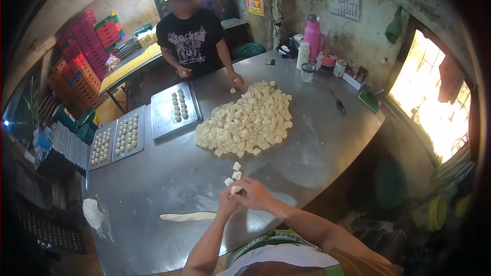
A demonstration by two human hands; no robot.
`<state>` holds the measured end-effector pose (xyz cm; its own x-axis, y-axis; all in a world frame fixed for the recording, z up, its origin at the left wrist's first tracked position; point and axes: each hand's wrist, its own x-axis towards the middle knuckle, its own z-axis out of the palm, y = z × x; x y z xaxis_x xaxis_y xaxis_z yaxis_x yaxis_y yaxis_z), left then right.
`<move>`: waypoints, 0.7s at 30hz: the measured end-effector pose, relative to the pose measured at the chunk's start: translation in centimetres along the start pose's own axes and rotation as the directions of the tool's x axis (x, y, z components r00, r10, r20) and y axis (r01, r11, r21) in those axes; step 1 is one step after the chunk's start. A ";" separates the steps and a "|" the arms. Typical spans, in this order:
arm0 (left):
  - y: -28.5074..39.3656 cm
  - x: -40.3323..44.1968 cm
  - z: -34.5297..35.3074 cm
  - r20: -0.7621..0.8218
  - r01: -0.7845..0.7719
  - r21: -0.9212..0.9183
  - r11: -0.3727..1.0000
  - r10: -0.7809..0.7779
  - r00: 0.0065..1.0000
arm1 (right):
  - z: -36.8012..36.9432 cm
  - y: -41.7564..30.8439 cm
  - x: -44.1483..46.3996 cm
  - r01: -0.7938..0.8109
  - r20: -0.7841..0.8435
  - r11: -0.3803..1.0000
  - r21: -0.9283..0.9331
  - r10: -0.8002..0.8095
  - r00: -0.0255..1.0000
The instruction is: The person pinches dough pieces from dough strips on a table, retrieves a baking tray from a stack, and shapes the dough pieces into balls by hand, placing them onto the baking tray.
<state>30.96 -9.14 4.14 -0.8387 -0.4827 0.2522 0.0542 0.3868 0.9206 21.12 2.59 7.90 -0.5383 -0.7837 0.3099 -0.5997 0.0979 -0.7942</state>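
My left hand (227, 203) and my right hand (255, 195) meet near the front of the metal table. Between them is a small piece of dough (236, 189), with the fingers of both hands closed around it. Just beyond my fingers lie a few loose dough pieces (237, 166) in a short line. A long dough strip (187, 216) lies flat to the left of my left wrist. Farther back, a large heap of cut dough pieces (250, 120) covers the table's middle.
Across the metal table (317, 138) stands a person (189, 36) whose hand is beside the heap. Trays of dough balls (162, 125) sit at the left. A white lump (93, 213) lies at the left edge; a knife-like tool (338, 103) and a pink flask (312, 38) are right.
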 end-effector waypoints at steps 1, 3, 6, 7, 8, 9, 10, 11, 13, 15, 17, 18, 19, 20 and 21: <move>-1.0 -0.3 0.5 0.037 0.161 -0.061 0.985 -0.159 0.987 | 0.0 0.4 0.2 -0.078 -0.025 0.995 -0.058 0.077 0.997; -0.1 -1.4 0.4 0.161 0.092 0.090 0.992 -0.105 0.981 | -0.4 3.1 0.8 -0.174 0.076 0.966 -0.192 0.191 0.979; 2.3 -1.9 -1.0 0.413 -0.119 0.375 0.919 -0.051 0.909 | -1.3 5.9 1.3 -0.297 0.215 0.844 -0.447 0.424 0.880; 3.2 -2.1 -1.7 0.376 -0.004 0.287 0.958 -0.109 0.920 | -1.4 5.6 0.4 -0.276 0.186 0.855 -0.440 0.388 0.903; 4.0 -1.7 -1.8 0.329 0.105 0.184 0.977 -0.162 0.930 | -2.1 5.6 0.1 -0.239 0.161 0.864 -0.444 0.339 0.927; 4.3 -1.4 -1.6 0.278 0.205 0.072 0.976 -0.217 0.936 | -2.6 5.5 0.2 -0.191 0.141 0.873 -0.449 0.280 0.950; 4.3 -1.8 -1.5 0.270 0.209 0.078 0.975 -0.223 0.937 | -2.2 5.1 -0.1 -0.184 0.149 0.877 -0.443 0.274 0.950; 4.0 -2.1 -1.1 0.130 0.093 0.093 0.991 -0.105 0.986 | -1.7 4.5 -0.7 -0.108 0.221 0.945 -0.309 0.182 0.958; 3.3 -1.0 0.1 -0.147 -0.148 0.167 0.975 0.174 0.974 | -2.2 2.4 0.2 0.048 0.315 0.999 -0.027 -0.037 0.948; 1.8 -0.4 0.1 -0.104 -0.113 0.173 0.978 0.132 0.986 | -1.9 2.0 0.2 0.056 0.275 0.997 0.058 -0.070 0.959; 0.9 -0.1 -0.6 -0.025 -0.072 0.190 0.979 0.078 0.997 | -1.5 1.6 0.5 0.104 0.170 0.971 0.213 -0.142 0.975; 1.1 -0.4 -0.3 -0.030 -0.065 0.199 0.978 0.073 0.997 | -1.3 2.0 0.5 0.106 0.174 0.969 0.223 -0.146 0.974; 1.4 -0.4 0.5 0.037 0.074 0.323 0.944 -0.091 0.995 | -1.3 2.6 0.9 0.005 0.207 0.993 0.117 -0.029 0.978; 1.9 -0.4 1.3 0.081 0.200 0.448 0.871 -0.262 0.962 | -1.2 3.4 1.3 -0.097 0.228 0.995 0.008 0.093 0.969; 2.4 -0.6 1.7 0.099 0.305 0.568 0.764 -0.432 0.897 | -1.0 4.0 1.6 -0.195 0.237 0.975 -0.104 0.215 0.947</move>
<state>30.61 -6.56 5.73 -0.8291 -0.5219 -0.2008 -0.5224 0.5949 0.6109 17.25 2.29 5.70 -0.4985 -0.8669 -0.0007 -0.5412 0.3118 -0.7809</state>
